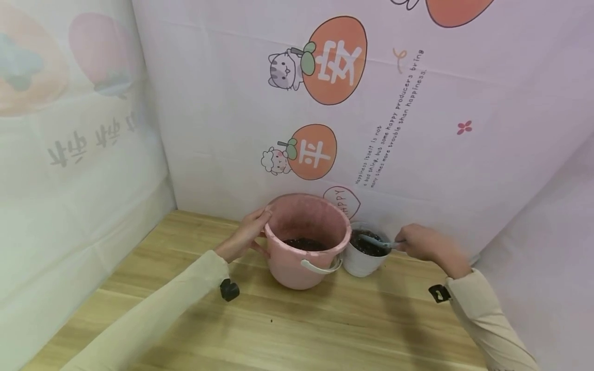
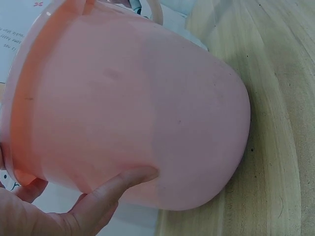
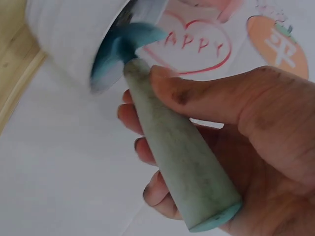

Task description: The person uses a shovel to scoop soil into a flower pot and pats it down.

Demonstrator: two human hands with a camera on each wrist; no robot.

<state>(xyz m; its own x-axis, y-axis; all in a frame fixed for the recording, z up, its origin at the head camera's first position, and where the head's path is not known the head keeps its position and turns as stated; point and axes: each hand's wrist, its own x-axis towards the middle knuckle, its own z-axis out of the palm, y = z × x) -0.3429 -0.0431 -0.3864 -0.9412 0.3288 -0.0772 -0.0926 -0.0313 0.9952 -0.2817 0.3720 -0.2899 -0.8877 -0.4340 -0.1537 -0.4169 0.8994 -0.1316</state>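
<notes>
A pink bucket (image 1: 297, 270) with dark soil (image 1: 305, 244) low inside stands on the wooden table. My left hand (image 1: 250, 229) grips its left side at the rim; in the left wrist view the thumb (image 2: 140, 175) lies along the outer wall. Just right of the bucket is a white pot (image 1: 362, 264), filled with dark soil. My right hand (image 1: 424, 242) holds a small blue-green garden trowel by its pale, tapered handle (image 3: 177, 152), fingers wrapped round it and thumb near the neck. The trowel's blade (image 1: 371, 239) is inside the pot's mouth, over the soil.
A white bail handle (image 1: 320, 269) hangs down the bucket's front right. White printed cloth (image 1: 223, 113) rises behind the bucket and pot and on both sides. A few dark specks lie on the wooden table (image 1: 278, 340) in front.
</notes>
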